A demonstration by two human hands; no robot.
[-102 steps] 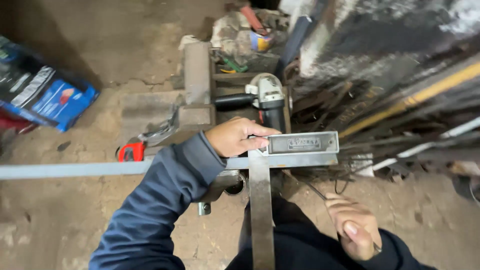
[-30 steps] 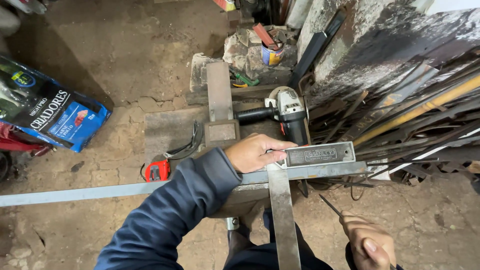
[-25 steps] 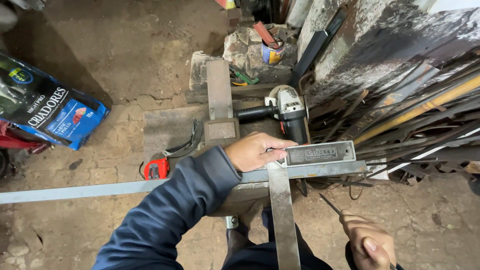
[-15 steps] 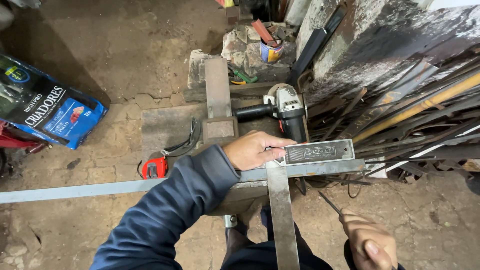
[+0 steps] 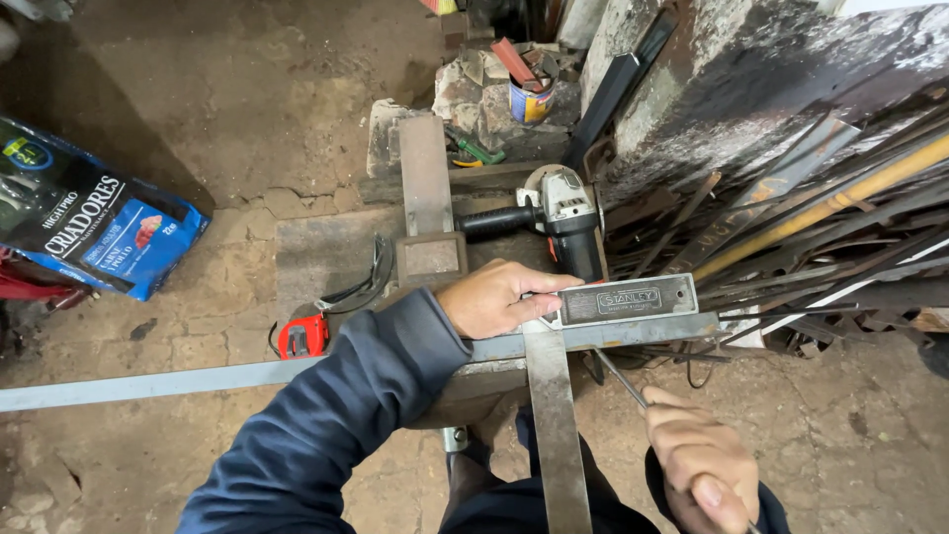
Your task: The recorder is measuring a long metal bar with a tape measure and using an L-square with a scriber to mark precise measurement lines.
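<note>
My left hand [image 5: 499,297] presses a metal try square [image 5: 623,300] flat against a long grey steel bar [image 5: 148,384] that runs from the left edge across a small work block. The square's steel blade [image 5: 556,425] hangs down toward me. My right hand [image 5: 704,473] is low at the right, shut on a thin metal scriber [image 5: 621,379] whose tip points up at the bar just below the square.
An angle grinder [image 5: 554,213] lies behind the square. A red tape measure [image 5: 303,335] and a black cable sit left of my arm. A pile of steel rods and bars [image 5: 820,218] fills the right. A blue feed bag [image 5: 89,222] lies at left; a can [image 5: 532,99] stands behind.
My left hand has stayed on the square and bar. My right hand has risen a little toward the bar with the scriber.
</note>
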